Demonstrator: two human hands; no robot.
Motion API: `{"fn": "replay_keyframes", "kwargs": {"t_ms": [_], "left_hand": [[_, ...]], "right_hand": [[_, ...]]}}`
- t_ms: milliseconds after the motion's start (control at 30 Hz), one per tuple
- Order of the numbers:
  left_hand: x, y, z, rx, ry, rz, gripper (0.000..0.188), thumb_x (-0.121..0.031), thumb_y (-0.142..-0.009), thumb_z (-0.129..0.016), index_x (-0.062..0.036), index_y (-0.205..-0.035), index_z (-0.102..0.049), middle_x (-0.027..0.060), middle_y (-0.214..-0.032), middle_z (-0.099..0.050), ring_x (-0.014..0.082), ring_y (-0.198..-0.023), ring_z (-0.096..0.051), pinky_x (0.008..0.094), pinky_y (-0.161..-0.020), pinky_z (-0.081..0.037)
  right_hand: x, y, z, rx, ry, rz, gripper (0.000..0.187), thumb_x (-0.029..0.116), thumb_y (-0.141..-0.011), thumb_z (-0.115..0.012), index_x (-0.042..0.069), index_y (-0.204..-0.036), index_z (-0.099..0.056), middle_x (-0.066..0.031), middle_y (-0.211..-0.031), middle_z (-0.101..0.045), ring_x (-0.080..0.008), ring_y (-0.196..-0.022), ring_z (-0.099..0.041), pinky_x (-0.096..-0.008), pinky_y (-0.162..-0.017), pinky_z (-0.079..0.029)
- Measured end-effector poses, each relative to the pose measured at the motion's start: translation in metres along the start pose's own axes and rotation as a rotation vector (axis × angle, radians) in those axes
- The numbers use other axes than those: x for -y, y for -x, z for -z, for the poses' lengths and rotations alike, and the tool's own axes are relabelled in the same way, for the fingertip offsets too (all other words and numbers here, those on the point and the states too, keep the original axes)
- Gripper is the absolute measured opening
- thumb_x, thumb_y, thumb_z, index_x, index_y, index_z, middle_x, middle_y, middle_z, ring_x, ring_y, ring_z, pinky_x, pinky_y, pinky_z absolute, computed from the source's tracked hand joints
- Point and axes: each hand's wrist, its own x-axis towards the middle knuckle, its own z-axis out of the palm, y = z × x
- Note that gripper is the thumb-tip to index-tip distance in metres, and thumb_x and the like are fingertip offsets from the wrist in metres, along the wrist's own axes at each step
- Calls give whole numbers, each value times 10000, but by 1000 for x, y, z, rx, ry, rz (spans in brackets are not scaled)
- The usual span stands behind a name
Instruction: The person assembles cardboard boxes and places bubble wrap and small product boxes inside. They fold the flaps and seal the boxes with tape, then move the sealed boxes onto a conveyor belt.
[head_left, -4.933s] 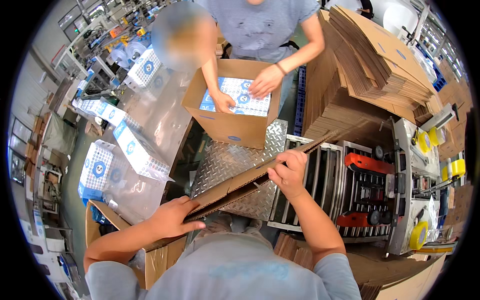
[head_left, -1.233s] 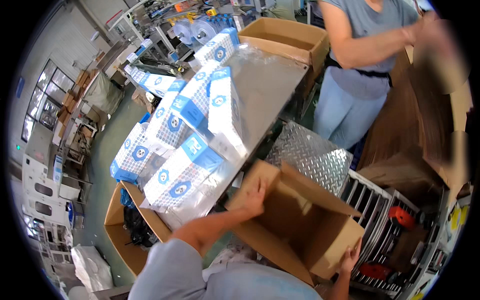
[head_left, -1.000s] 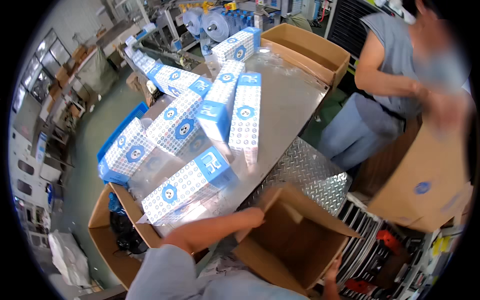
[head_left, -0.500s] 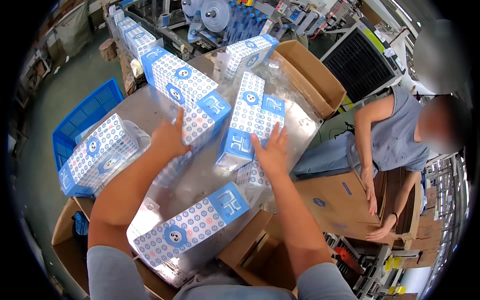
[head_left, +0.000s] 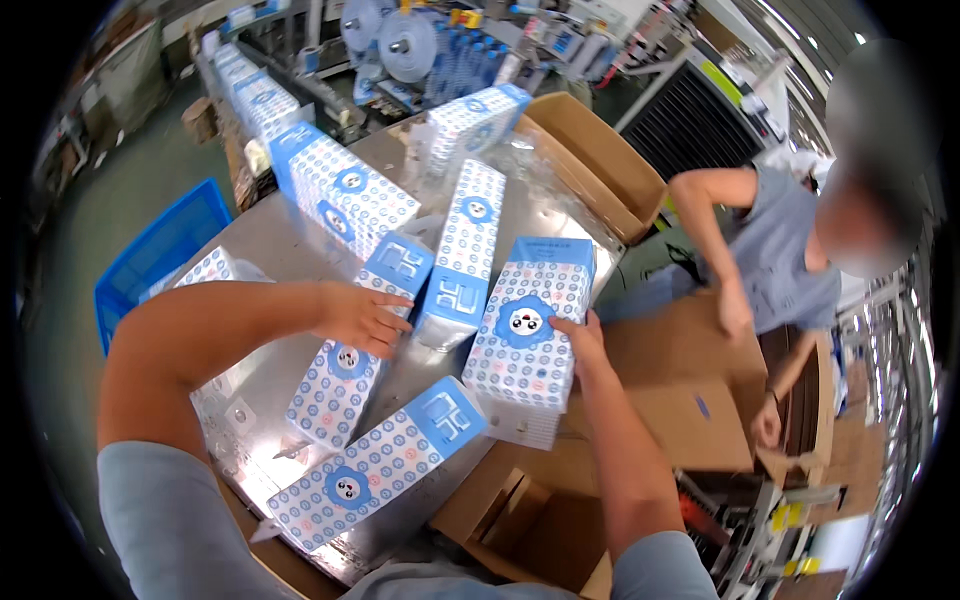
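Observation:
My left hand lies across a long white-and-blue patterned pack, its fingers bent over the pack's right edge. My right hand grips another such pack by its right side. That pack is tilted, with its patterned face up and its near end above the edge of the metal table. Between my hands a third pack lies lengthwise on the table. One more pack lies slantwise closest to me.
An opened cardboard carton stands below the table's near right edge. Across from it, a person handles a larger carton. Further packs stand at the back left, near a blue crate. Another carton sits behind.
My right hand has lifted a pack and moved it right and nearer. My left hand has come down onto a pack now lying nearer on the table. The other person's arms have shifted.

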Motion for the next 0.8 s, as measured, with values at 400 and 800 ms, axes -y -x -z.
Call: {"fn": "replay_keyframes", "kwargs": {"t_ms": [400,800], "left_hand": [[-76,-78,309,-272,-620,422,450,-159,-663,-753,24,-1031,-568,136,-995,-597,326,-996,-613,400,-917,-493],[-245,-412,-28,103,712,592,346,-84,-744,-612,-15,-1082,-581,208,-976,-611,365,-889,-637,449,-734,-535]], "right_hand": [[71,317,267,-814,241,890,923,11,-627,-837,-3,-1404,-340,-144,-1317,-484,-251,-1199,-484,-383,-1018,-391],[-29,326,269,177,645,614,837,324,-763,-747,9,-1417,-330,-200,-1355,-454,-339,-1275,-422,-450,-1055,-343]]}}
